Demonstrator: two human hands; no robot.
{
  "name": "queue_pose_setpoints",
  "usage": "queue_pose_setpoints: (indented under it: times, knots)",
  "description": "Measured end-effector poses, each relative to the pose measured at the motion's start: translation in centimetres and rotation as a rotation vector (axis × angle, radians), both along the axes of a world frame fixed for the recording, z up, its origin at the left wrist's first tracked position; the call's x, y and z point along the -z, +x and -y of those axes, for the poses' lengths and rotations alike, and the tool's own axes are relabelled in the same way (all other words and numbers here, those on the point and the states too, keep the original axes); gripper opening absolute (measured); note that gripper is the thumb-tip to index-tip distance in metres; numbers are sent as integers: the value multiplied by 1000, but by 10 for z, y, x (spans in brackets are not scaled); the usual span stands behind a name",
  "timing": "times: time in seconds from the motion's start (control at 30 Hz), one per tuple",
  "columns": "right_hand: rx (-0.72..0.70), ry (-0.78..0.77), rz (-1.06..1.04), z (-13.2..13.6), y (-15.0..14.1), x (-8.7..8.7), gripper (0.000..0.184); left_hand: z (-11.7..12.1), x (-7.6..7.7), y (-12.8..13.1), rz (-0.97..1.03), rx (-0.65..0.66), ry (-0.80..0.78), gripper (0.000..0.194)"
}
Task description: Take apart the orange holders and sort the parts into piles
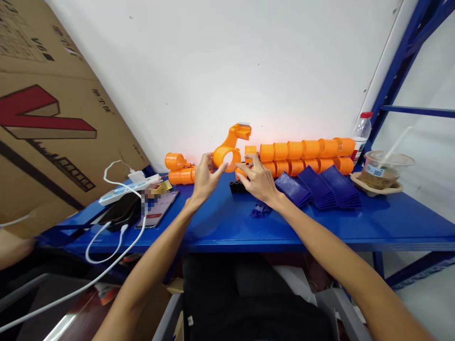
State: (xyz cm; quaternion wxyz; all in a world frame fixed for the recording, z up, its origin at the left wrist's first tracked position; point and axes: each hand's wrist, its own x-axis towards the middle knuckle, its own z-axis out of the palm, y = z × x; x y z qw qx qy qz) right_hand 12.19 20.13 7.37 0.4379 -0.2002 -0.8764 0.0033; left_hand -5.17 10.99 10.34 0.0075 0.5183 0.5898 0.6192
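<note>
An orange plastic ring with a curved arm on top [229, 150] stands at the back middle of the blue shelf [231, 227]. My left hand [205, 179] touches its left side, fingers curled round the ring's edge. My right hand [259, 181] rests just to its right, fingers spread over a small black block [237, 187] and an orange piece behind it. A double row of orange cylinders [305, 156] runs off to the right along the wall.
Stacks of dark blue flat pieces [320, 188] lie right of my right hand, with a small blue part [259, 210] in front. A drink cup [382, 173] and a bottle [360, 135] stand at the right. More orange cylinders [179, 169], a power strip [130, 188], phones [156, 210] and white cables lie at the left. A cardboard box [46, 109] leans left.
</note>
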Motion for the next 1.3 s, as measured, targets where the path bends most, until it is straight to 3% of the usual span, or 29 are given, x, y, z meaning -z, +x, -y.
queue_pose_setpoints:
  times: [0.23,0.33,0.43,0.57,0.83,1.17,1.3]
  knots:
    - [-10,-27,-74,-2,0,-3,26,7,-66,-100,-370,-447,-275,26]
    - [4,-26,-45,-2,-1,-3,27,4,-82,-124,-588,-604,-394,30]
    - [30,-29,-4,0,0,-4,27,-4,-89,-132,-716,-711,-577,40]
    - [52,-14,14,2,3,-5,29,-21,-86,-137,-814,-781,-766,52]
    - [53,-1,14,1,3,-5,32,-44,-63,-139,-852,-789,-870,56]
    - [35,-1,15,3,3,-5,32,-47,-53,-149,-826,-785,-897,55]
    - [29,-1,7,3,3,-5,32,-47,-45,-154,-824,-764,-836,57]
